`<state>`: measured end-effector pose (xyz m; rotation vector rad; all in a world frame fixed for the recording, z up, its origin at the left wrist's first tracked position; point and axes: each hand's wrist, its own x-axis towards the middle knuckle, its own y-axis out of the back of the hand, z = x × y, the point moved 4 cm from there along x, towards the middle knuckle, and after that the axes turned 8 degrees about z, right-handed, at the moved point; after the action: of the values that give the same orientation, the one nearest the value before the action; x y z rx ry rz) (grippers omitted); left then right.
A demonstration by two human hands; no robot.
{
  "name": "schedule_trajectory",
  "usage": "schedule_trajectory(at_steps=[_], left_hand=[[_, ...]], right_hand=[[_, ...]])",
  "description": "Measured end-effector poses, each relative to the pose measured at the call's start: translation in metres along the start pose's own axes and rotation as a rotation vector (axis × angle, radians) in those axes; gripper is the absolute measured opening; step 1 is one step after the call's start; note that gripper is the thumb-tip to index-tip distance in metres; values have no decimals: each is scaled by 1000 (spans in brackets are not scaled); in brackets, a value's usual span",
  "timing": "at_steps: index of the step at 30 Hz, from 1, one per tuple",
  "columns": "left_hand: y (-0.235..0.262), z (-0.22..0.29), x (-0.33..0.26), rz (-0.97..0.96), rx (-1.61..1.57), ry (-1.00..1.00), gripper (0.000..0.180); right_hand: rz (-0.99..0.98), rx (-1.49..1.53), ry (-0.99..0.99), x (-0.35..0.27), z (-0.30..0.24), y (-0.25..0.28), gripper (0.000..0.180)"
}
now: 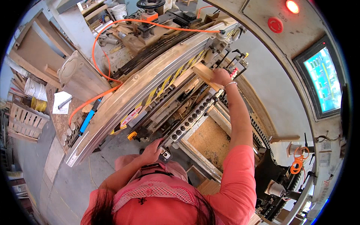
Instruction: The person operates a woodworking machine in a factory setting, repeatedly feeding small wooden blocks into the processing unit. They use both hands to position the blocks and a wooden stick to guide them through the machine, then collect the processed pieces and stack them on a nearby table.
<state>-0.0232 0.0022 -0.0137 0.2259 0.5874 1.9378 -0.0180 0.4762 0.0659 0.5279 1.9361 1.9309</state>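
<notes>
Nearest, the left hand (152, 150) rests with its fingers curled over the near end of a long grey metal bar studded with round black drill heads (193, 116), just beside a small grey control box with buttons (164, 153). Sawdust (210, 140) fills the framed bay to the right of that bar. Farther out, the right hand (221, 77), arm stretched, closes its fingers on a flat pale wooden board (202, 73) lying on the machine's bed against a yellow-and-black striped guard rail (176, 75). Beyond, an orange hose (112, 28) loops over the machine.
</notes>
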Motion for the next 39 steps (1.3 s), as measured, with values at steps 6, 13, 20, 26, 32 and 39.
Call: schedule_trajectory(at_steps=[6,13,20,26,32,39], left_hand=[[2,6,1,-14,-21,23,49],[7,12,4,103,-2,-133,51],[8,69,45,106,-577,20,58],[-31,71,63,-76,-901,134,41],[-10,39,40,180,-870,59,19],[14,9,7,397,-580,13,4]], right_hand=[[50,47,-129,-15,-18,-4,40],[71,9,-253,-40,-8,9,42],[-94,617,-169,-174,-93,75,38],[-238,778,-14,-232,-166,53,39],[-55,604,-198,-186,-96,60,42],[126,48,-194,-58,-21,21,37]])
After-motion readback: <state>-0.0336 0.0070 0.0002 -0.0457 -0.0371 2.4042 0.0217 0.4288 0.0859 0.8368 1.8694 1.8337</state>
